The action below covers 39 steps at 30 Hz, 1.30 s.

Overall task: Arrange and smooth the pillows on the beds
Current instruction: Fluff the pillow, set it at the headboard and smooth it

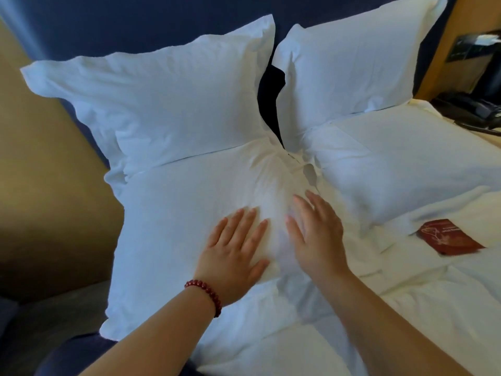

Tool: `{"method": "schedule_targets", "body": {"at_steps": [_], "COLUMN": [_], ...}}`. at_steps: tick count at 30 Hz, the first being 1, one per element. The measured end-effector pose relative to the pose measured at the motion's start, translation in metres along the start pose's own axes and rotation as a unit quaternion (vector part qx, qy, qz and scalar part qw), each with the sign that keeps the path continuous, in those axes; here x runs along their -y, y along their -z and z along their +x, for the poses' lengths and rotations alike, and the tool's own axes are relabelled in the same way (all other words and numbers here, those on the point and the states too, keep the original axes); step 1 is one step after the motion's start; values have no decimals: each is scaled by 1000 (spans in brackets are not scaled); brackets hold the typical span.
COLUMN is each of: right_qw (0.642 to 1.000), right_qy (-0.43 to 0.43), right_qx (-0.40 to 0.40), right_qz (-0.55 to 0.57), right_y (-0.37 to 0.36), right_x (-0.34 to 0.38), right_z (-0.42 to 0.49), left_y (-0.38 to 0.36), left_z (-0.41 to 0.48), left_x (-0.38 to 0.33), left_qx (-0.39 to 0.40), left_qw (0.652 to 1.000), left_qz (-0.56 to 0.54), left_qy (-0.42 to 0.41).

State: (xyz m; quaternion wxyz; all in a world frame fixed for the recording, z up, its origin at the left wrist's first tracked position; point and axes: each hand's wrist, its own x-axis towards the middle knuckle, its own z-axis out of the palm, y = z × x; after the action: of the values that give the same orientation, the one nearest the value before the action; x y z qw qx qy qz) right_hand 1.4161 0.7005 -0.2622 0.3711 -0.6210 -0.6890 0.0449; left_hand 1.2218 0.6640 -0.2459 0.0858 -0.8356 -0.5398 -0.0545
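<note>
Several white pillows lie at the head of the bed. Two back pillows, the left one (162, 99) and the right one (352, 69), lean on the dark blue headboard (122, 23). In front lie a front left pillow (176, 226) and a front right pillow (393, 164). My left hand (235, 248), with a red bead bracelet at the wrist, presses flat on the front left pillow near its right edge. My right hand (314, 232) lies beside it with straight fingers, also on that pillow. Creases gather where the pillows meet.
A dark red card (447, 237) lies on the white duvet (406, 308) at the right. A bedside table with a black telephone (477, 109) stands at the far right. A tan wall (40, 185) and floor run along the bed's left side.
</note>
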Motion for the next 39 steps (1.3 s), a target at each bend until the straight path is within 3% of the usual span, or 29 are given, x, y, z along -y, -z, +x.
{"method": "schedule_targets", "body": {"at_steps": [3, 7, 9, 15, 23, 29, 31, 35, 39], "right_qw": [996, 997, 996, 990, 989, 987, 985, 965, 933], "right_qy": [46, 19, 45, 106, 126, 143, 155, 233, 315], "right_qx": [72, 46, 47, 19, -11, 5, 6, 76, 149], "right_qz": [-33, -57, -69, -90, -82, -72, -80, -92, -91], "right_y": [-23, -39, -45, -76, -104, -126, -132, -143, -156], "right_x": [21, 45, 61, 103, 131, 171, 182, 205, 230], "right_z": [-27, -37, -40, -62, -87, -103, -104, -118, -129], "left_y": [-14, -23, -24, -19, -20, -21, -22, -26, -39], "left_z": [-41, -81, -94, -110, -137, -162, -172, -191, -208], "left_x": [14, 37, 43, 52, 83, 107, 118, 137, 159], "left_qx": [-53, -114, -122, -69, -65, 42, 71, 47, 48], "left_qw": [998, 992, 989, 967, 937, 872, 868, 887, 884], "left_qz": [-22, -29, -23, -29, -138, -275, -278, -228, -249], "left_qy": [-6, 40, 85, 244, 313, 403, 404, 399, 392]}}
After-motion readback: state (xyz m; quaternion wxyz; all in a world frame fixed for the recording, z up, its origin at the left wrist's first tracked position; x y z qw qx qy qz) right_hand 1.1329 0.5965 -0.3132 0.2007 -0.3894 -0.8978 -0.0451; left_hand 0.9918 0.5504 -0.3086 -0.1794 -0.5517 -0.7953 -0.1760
